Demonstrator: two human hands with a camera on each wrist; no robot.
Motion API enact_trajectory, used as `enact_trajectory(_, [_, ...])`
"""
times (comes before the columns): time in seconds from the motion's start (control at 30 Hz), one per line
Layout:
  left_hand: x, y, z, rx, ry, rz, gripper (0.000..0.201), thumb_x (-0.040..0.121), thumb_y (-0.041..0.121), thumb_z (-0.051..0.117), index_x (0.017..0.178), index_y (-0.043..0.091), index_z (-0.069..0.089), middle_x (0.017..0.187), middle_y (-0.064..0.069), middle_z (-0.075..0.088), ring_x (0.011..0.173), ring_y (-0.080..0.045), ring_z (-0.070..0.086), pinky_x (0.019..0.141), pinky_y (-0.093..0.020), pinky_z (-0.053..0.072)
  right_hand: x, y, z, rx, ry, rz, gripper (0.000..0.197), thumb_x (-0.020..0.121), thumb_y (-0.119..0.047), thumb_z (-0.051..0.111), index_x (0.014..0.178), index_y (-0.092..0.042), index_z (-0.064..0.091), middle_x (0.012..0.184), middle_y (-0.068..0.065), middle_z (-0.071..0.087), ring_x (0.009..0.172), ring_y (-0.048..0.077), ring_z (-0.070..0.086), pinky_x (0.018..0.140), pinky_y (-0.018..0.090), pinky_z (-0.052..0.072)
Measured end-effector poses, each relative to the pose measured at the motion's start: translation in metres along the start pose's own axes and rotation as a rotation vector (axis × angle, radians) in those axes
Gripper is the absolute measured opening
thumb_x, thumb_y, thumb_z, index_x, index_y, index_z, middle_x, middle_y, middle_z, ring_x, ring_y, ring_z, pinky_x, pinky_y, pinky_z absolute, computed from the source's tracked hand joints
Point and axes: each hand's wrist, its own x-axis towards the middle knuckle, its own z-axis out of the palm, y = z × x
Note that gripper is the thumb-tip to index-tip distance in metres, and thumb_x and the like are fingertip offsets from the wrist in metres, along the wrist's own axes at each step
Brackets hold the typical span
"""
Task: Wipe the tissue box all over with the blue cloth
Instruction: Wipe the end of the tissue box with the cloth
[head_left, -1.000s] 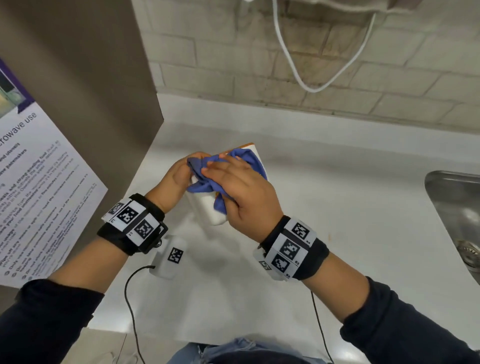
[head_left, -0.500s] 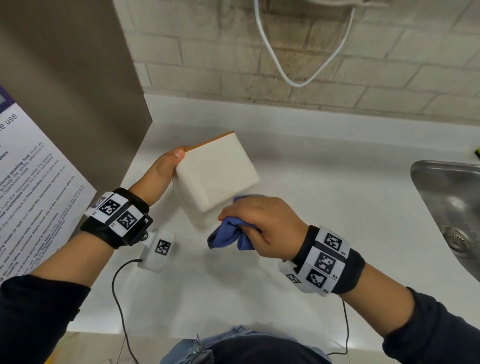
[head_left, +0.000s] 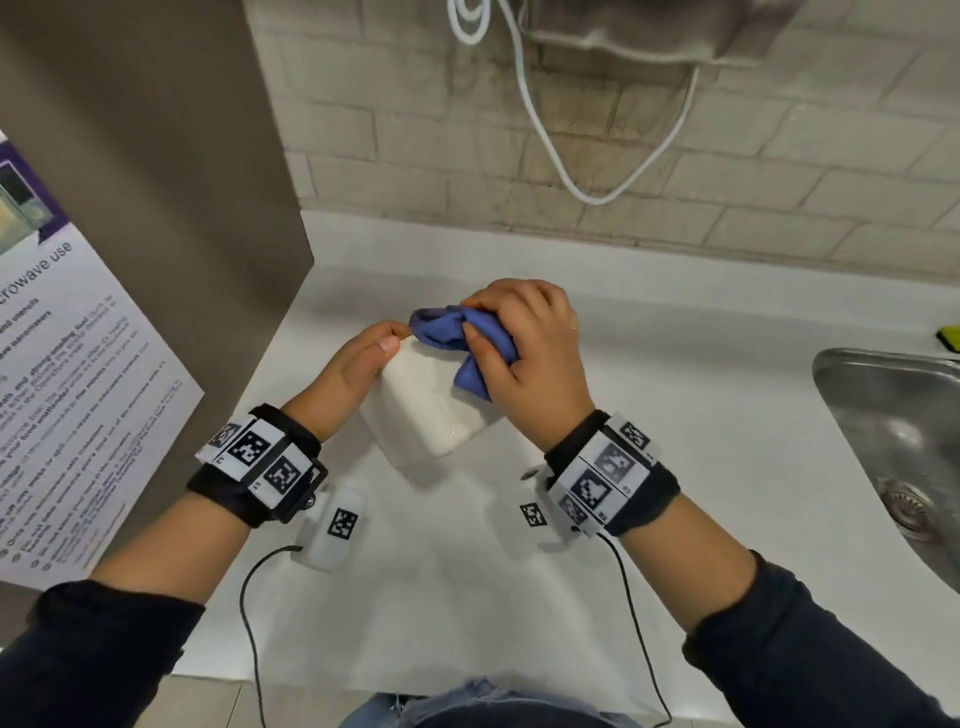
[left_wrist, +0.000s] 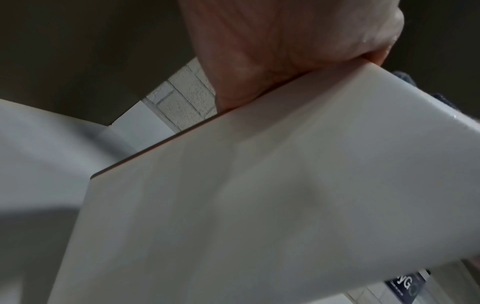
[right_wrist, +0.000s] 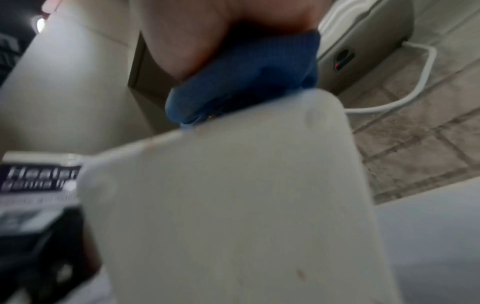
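A cream-white tissue box (head_left: 431, 405) is tilted above the white counter, and it fills the left wrist view (left_wrist: 259, 195) and the right wrist view (right_wrist: 233, 205). My left hand (head_left: 358, 364) grips its left far edge, thumb on top. My right hand (head_left: 524, 348) holds the bunched blue cloth (head_left: 457, 338) and presses it on the box's far upper edge. In the right wrist view the cloth (right_wrist: 246, 82) sits wedged between my palm and the box top. The box's far side is hidden.
A steel sink (head_left: 893, 447) lies at the right, with a yellow-green sponge (head_left: 949, 336) behind it. A brown cabinet side (head_left: 156, 182) carrying a microwave notice (head_left: 67, 389) stands at the left. A white cable (head_left: 571, 156) hangs on the brick wall. The white counter (head_left: 675, 415) stretches between.
My right hand has carried the cloth from the box's near lower side up to its far upper edge. The left hand has kept its hold while the box tilted.
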Motion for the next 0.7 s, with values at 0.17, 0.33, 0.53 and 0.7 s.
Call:
enact_trajectory(0.17, [0.0,0.003,0.001,-0.036,0.019,-0.016,0.044,0.066,0.051,0.042,0.099,0.025,0.055,0.107,-0.014,0.056,0.097,-0.024,0.052,0.09,-0.041,0.038,-0.017,0.013,0.015,-0.135,-0.063,-0.106,0.041,0.088,-0.047,0.05,0.118,-0.021,0.058,0.122,0.004,0.056,0.106,0.025,0.043,0.093,0.04,0.034])
enact_trajectory(0.33, [0.003,0.002,0.0,-0.039,-0.001,0.012,0.038,0.073,0.051,0.041,0.096,0.029,0.06,0.098,0.003,0.068,0.092,-0.009,0.059,0.088,-0.029,0.044,-0.019,0.002,0.019,-0.132,-0.1,-0.123,0.053,0.095,-0.051,0.026,0.124,-0.02,0.058,0.124,0.005,0.056,0.104,0.025,0.042,0.09,0.036,0.03])
enact_trajectory(0.53, [0.013,0.006,0.0,-0.042,0.035,-0.032,0.045,0.081,0.063,0.036,0.072,0.026,0.061,0.06,0.021,0.068,0.064,0.013,0.059,0.066,-0.005,0.042,-0.015,-0.013,0.028,-0.166,-0.131,-0.236,0.036,0.088,-0.037,0.05,0.117,-0.021,0.062,0.12,0.006,0.059,0.1,0.024,0.045,0.083,0.036,0.03])
enact_trajectory(0.7, [0.012,0.003,-0.005,0.051,0.033,-0.085,0.023,0.085,0.029,0.039,0.072,0.024,0.057,0.053,0.017,0.064,0.054,0.014,0.055,0.068,-0.01,0.038,-0.011,-0.013,0.03,-0.136,-0.173,-0.307,0.026,0.082,-0.033,0.059,0.105,-0.024,0.068,0.12,-0.001,0.061,0.096,0.024,0.046,0.082,0.036,0.03])
